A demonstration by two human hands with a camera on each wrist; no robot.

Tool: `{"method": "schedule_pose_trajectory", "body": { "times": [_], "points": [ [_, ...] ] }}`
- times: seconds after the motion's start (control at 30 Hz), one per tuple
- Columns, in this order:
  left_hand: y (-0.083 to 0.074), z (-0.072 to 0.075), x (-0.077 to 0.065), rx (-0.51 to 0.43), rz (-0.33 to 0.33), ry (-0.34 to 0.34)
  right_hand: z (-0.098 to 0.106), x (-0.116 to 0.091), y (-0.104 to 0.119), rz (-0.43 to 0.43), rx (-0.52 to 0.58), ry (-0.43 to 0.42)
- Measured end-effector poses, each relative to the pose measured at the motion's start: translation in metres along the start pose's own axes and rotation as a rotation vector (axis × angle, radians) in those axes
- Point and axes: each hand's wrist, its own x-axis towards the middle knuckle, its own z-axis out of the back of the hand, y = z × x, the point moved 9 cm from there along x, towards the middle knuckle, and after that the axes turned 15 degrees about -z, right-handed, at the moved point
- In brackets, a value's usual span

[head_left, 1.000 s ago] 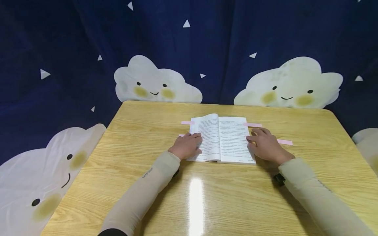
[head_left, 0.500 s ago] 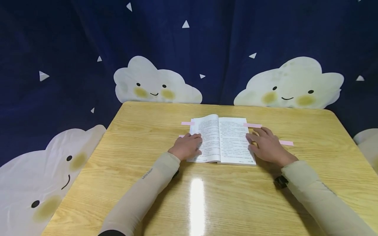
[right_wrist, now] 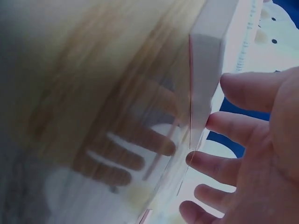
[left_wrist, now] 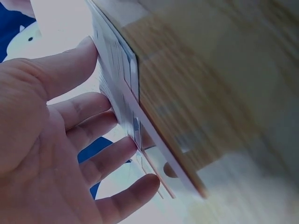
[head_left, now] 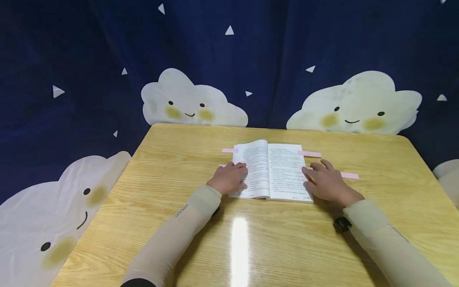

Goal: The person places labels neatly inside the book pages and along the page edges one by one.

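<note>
An open book point(head_left: 287, 171) with printed pages lies on the wooden table, its left page bulging near the spine. My left hand point(head_left: 228, 177) rests over the outer edge of the left page; in the left wrist view its thumb point(left_wrist: 74, 65) lies along the page and the other fingers extend loosely by the edge. At the right page's outer edge is my right hand point(head_left: 328, 184), fingers spread. The right wrist view has its thumb and forefinger point(right_wrist: 233, 126) right at the edge of the thick page block point(right_wrist: 205, 60).
Pink paper tabs stick out on both sides: an upper left tab point(head_left: 228, 150), an upper right tab point(head_left: 311, 154) and a lower right tab point(head_left: 349, 175) partly behind my right hand. Behind the table point(head_left: 172, 159) hangs a dark blue curtain point(head_left: 265, 59) with clouds.
My right hand has drawn slightly back toward me along the page edge, and its fingers are more spread. My left hand and the book have stayed in place.
</note>
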Motion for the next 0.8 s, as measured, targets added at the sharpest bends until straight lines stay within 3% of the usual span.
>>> {"method": "schedule_pose_trajectory", "body": {
  "times": [0.43,0.63,0.7,0.8],
  "points": [
    [-0.001,0.004,0.0,-0.008,0.018,0.015,0.01,-0.004,-0.001,0.022,0.048,-0.04],
    [-0.001,0.0,0.0,-0.008,0.024,0.021,0.033,-0.013,-0.005,0.125,0.17,-0.222],
    [0.0,0.0,0.0,-0.013,0.022,0.012,0.043,-0.015,-0.014,0.105,0.234,-0.269],
    [0.0,-0.001,0.0,-0.018,0.018,0.005,0.053,-0.015,-0.04,-0.022,0.312,-0.265]
  ]
}}
